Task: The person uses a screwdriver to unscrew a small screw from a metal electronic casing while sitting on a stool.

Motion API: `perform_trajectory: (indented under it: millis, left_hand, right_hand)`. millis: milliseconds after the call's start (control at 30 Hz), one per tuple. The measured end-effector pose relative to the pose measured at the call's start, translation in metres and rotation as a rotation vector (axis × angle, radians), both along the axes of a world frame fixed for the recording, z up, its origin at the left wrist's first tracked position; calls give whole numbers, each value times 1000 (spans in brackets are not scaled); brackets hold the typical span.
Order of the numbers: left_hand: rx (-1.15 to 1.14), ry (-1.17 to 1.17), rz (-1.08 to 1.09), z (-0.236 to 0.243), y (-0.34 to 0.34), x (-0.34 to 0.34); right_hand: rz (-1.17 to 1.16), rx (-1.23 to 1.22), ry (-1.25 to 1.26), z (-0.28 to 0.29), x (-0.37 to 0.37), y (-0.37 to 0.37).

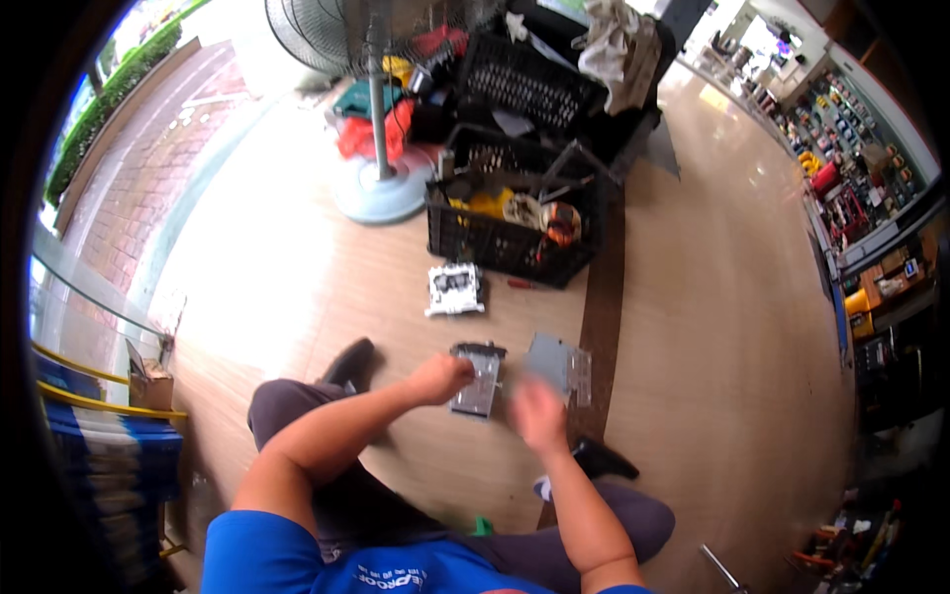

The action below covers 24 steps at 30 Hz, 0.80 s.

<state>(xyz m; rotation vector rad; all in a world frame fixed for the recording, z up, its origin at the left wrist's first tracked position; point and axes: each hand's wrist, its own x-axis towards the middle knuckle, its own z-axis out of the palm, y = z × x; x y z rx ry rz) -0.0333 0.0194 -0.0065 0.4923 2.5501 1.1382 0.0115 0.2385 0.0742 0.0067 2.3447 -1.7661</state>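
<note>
My left hand (442, 379) is closed on the left edge of a flat silvery metal unit (479, 388) with a dark strip along its far end. It looks like a drive or a small electronics casing, though its exact kind cannot be made out. To the right of the unit is my right hand (540, 414), smeared by motion, so its fingers do not show clearly. Just beyond that hand, a grey metal plate (550, 360) lies on the floor, with a clear, see-through piece (584, 378) at its right side. Farther off sits a white frame-like part (455, 290) with dark pieces in it.
A black plastic crate (510, 259) of mixed parts stands ahead, with a red-handled tool (521, 284) by its base. Left of it rises a standing fan (379, 198). My shoes (604, 460) flank the work. Shelves of tools (856, 168) line the far right.
</note>
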Motion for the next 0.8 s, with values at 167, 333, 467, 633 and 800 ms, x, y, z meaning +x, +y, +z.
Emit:
perform_trajectory:
  millis: [167,333,467,633,800]
  left_hand:
    - [107,-38,35,41,2,-5]
    - [143,49,-45,47,11,-2]
    - [6,87,-154,44,14,3]
    - [-112,177,-218,29,10,8]
    - [-184,160,-248,21,10,8]
  right_hand:
    - [-123,-144,-221,7,-2,15]
    - [39,96,-140,39,-9,40]
    - [76,202,-64,34,-5,42]
    - [207,449,332,34,-6,28]
    - [228,441,242,22,-9,29]
